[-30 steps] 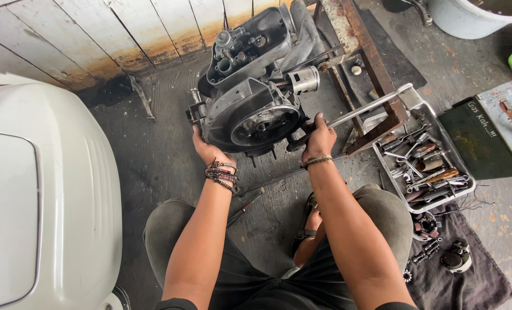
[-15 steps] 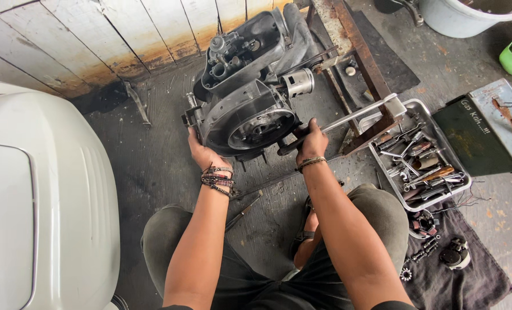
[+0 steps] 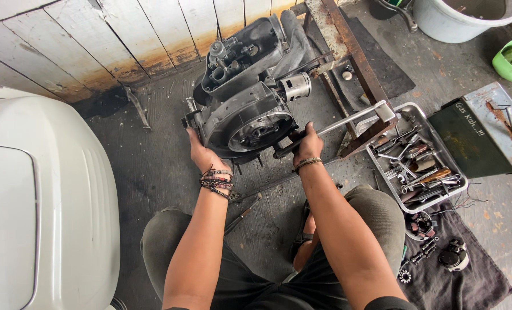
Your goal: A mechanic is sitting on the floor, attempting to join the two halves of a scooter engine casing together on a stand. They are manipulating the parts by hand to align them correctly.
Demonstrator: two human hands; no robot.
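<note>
Between both hands (image 3: 201, 154), engine block (image 3: 250, 109)

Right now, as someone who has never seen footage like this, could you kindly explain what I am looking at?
The camera sits on a person's head and looks down at their arms and knees as they crouch on a concrete floor. In front stands a small engine, removed from its vehicle. The left hand grips its lower left edge; the right hand holds a dark part at its lower right side. To the right lie a metal tray of tools, a green metal box and a dark cloth with small parts. A white body panel fills the left.
</note>
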